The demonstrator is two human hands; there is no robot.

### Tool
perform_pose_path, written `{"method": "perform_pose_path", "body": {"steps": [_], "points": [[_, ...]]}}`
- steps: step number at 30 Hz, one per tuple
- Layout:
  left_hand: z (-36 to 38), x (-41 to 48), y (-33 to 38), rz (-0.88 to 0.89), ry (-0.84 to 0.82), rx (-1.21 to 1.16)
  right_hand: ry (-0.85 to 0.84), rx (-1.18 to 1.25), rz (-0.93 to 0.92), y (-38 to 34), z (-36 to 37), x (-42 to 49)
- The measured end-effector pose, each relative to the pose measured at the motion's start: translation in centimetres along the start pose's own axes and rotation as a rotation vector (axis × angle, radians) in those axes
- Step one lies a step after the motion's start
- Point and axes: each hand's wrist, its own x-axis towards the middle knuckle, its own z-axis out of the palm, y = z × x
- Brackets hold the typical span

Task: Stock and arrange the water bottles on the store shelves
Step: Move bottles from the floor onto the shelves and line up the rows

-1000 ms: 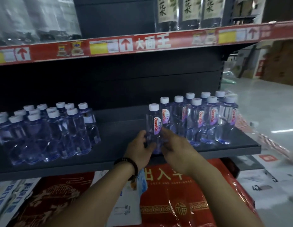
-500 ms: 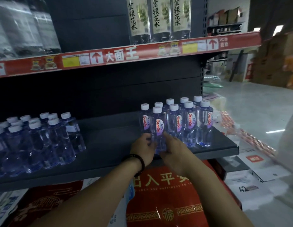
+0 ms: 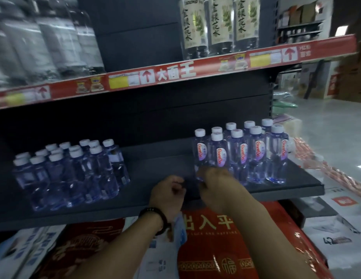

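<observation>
Small clear water bottles with white caps and pink labels stand in a block (image 3: pixel 256 154) at the right end of the dark middle shelf (image 3: pixel 155 202). My right hand (image 3: pixel 213 180) covers the base of the front-left bottle (image 3: pixel 218 156) of that block, fingers curled around its foot. My left hand (image 3: pixel 168 195), with a dark bead bracelet on the wrist, hovers just left of it over the shelf's front, loosely closed with nothing in it. A second block of bottles (image 3: pixel 72 174) stands at the shelf's left end.
The upper shelf with its red price strip (image 3: pixel 175 74) overhangs the work area and carries tall labelled bottles (image 3: pixel 220 25). Red and white cartons (image 3: pixel 226 248) sit below the middle shelf. Bare shelf lies between the two blocks. The aisle floor (image 3: pixel 326 125) is at the right.
The bottle that both hands held has been pushed against the right block. My left hand has come off it and drawn back. The view has shifted right and up.
</observation>
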Motion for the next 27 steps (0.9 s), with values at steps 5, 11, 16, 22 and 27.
{"method": "perform_pose_path", "body": {"steps": [5, 11, 16, 22, 27], "points": [[-8.5, -2.3, -6.8, -0.093, 0.274, -0.023, -0.065, 0.223, -0.152, -7.1, 4.8, 2.1], [-13.0, -1.2, -11.3, -0.222, 0.403, -0.201, -0.134, 0.540, -0.186, -13.8, 11.5, 5.3], [-14.1, -1.0, -12.5, -0.180, 0.311, -0.246, -0.092, 0.710, -0.188, -16.1, 14.5, 7.5], [-15.4, -1.2, -12.4, -0.163, 0.235, -0.258, -0.081, 0.902, -0.149, -17.2, 16.7, 10.9], [-15.6, -1.7, -12.5, -0.149, 0.213, -0.289, -0.114, 1.024, -0.150, -18.0, 17.5, 11.4]]}}
